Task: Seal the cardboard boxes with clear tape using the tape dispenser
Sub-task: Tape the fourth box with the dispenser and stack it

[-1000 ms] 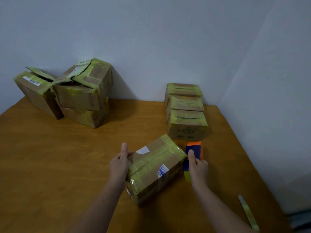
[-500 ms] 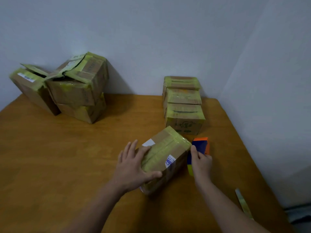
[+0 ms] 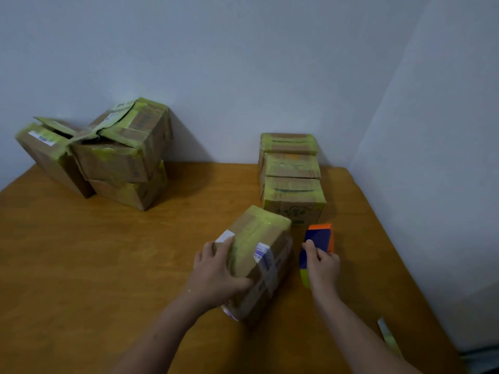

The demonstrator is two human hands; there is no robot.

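Note:
A small cardboard box point(image 3: 259, 249), wrapped in yellowish tape with white labels, lies at an angle on the wooden table point(image 3: 108, 265). My left hand point(image 3: 216, 271) grips its near left end, fingers over the top and thumb along the near side. Just right of the box stands the tape dispenser point(image 3: 318, 238), blue and orange with a yellow-green tape roll. My right hand point(image 3: 322, 265) holds the dispenser, fingers curled over its near part.
Three taped boxes point(image 3: 291, 182) stand in a row behind the dispenser, toward the wall. A pile of larger boxes point(image 3: 108, 155) with loose flaps sits at the back left. A strip of tape point(image 3: 388, 336) lies near the table's right edge.
My left hand went from the box's left side onto its top and now grips the near end. The right hand's fingers have curled onto the dispenser. The camera has shifted slightly.

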